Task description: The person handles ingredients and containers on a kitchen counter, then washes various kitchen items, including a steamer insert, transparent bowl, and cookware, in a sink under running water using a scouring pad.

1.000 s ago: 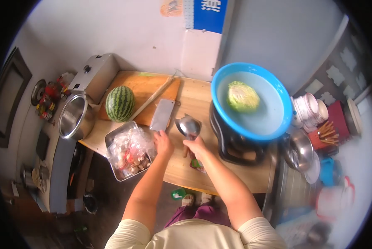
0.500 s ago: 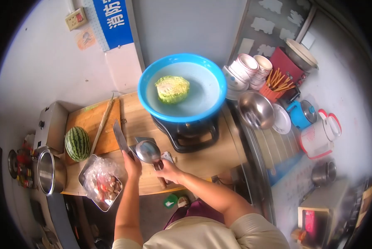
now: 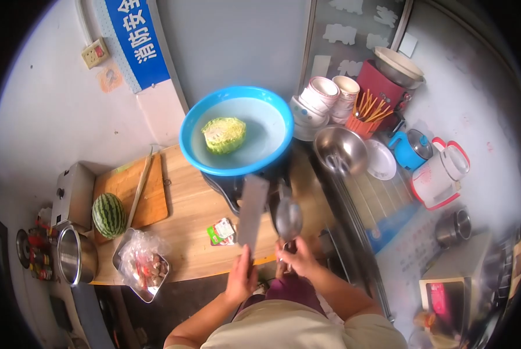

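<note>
My left hand (image 3: 241, 278) grips the handle of a cleaver (image 3: 252, 212), its broad blade pointing away from me. My right hand (image 3: 297, 259) is closed around a metal ladle (image 3: 288, 220); a second, darker blade shows partly behind the ladle, with a handle at the same hand. Both hands are at the counter's front edge. Beyond them, half a cabbage (image 3: 223, 135) lies in a blue basin (image 3: 186, 152) on a black stove (image 3: 218, 185). A small green and white packet (image 3: 221, 232) lies left of the cleaver.
On the wooden counter (image 3: 193, 198), left, are a cutting board (image 3: 154, 195) with a long pale stick (image 3: 142, 185), a watermelon (image 3: 109, 216) and a metal tray (image 3: 150, 298) holding a plastic bag. Stacked bowls (image 3: 310, 110), a steel bowl (image 3: 353, 150) and a plate (image 3: 381, 161) stand right.
Both hands have moved right and nearer my body, carrying the cleaver and the ladle with the darker blade. The packet now shows fully. The view has shifted slightly.
</note>
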### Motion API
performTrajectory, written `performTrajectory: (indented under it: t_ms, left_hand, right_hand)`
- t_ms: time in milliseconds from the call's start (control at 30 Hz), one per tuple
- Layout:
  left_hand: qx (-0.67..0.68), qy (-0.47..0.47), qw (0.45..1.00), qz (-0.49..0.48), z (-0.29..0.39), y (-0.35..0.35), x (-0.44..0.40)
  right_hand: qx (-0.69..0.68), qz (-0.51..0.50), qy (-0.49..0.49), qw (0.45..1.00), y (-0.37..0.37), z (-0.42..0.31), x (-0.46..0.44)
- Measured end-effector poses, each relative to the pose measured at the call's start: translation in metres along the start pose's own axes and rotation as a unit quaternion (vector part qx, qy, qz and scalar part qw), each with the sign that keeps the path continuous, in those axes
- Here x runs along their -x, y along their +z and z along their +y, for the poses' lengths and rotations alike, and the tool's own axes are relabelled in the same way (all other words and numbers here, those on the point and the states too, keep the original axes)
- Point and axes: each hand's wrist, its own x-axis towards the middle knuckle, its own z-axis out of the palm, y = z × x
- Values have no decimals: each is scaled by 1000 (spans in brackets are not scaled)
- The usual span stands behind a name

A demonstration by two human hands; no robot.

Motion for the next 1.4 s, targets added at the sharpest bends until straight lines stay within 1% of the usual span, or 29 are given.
performTrajectory:
  t_ms: [67,133,167,200,267,333,367,467,500,600,700,800,900,1000,1033,1100,1167,1200,1267,1300,1333,1367,1400]
  left_hand:
    - [20,61,998,-17,18,20,-39]
    - [69,60,995,-48,42,39,-80]
    - [91,43,993,-55,54,50,-100]
    - [109,50,991,-53,60,64,-119]
    - [145,66,986,-49,64,95,-158]
    - [111,37,990,-76,69,119,-193]
    - [92,23,992,-87,72,130,-208]
    - [19,12,995,-93,81,156,-244]
    - [-3,-4,996,-91,83,163,-253]
    - [-4,-26,995,-96,79,182,-277]
    - [-7,-4,996,-87,74,192,-287]
    - [-9,-25,994,-106,79,193,-291]
    - [10,-67,989,-130,80,195,-292]
    - [-24,-16,994,-105,60,206,-291]
    - [-15,-36,993,-109,64,204,-290]
    - [3,-76,990,-117,77,199,-289]
    - [-35,-40,995,-80,81,202,-280]
    - [-54,-22,996,-61,84,203,-273]
    - [-34,21,998,-58,104,201,-257]
    - [-23,41,997,-58,113,202,-247]
    - [-31,88,994,-59,118,206,-237]
    - [-37,136,988,-62,122,211,-227]
    - [-41,185,980,-65,125,216,-218]
  right_hand:
    - [-33,98,-57,993,-12,-28,-5]
    - [-21,204,-67,976,-36,-51,-21]
    - [8,225,-72,972,-50,-69,-29]
    - [9,282,-111,953,-67,-74,-45]
    - [-10,203,-33,979,-93,-125,-50]
    - [-7,225,-15,974,-124,-143,-71]
    - [21,228,5,973,-145,-144,-82]
    - [29,293,-40,955,-179,-143,-115]
    - [16,270,-32,962,-189,-145,-122]
    - [30,245,18,969,-213,-153,-136]
    - [20,274,27,961,-224,-155,-146]
    - [-11,261,69,963,-233,-156,-148]
    - [70,250,-5,966,-249,-141,-155]
    - [119,273,-54,953,-257,-141,-155]
    - [83,238,-48,966,-250,-155,-142]
    - [88,263,-133,952,-249,-154,-131]
    - [102,293,-217,926,-246,-151,-116]
    - [95,280,-241,924,-240,-150,-105]
    - [81,254,-290,919,-223,-150,-77]
    - [88,231,-290,924,-211,-150,-63]
    - [95,209,-290,929,-200,-145,-50]
    - [56,212,-272,937,-193,-130,-40]
    - [115,187,-199,955,-190,-136,-23]
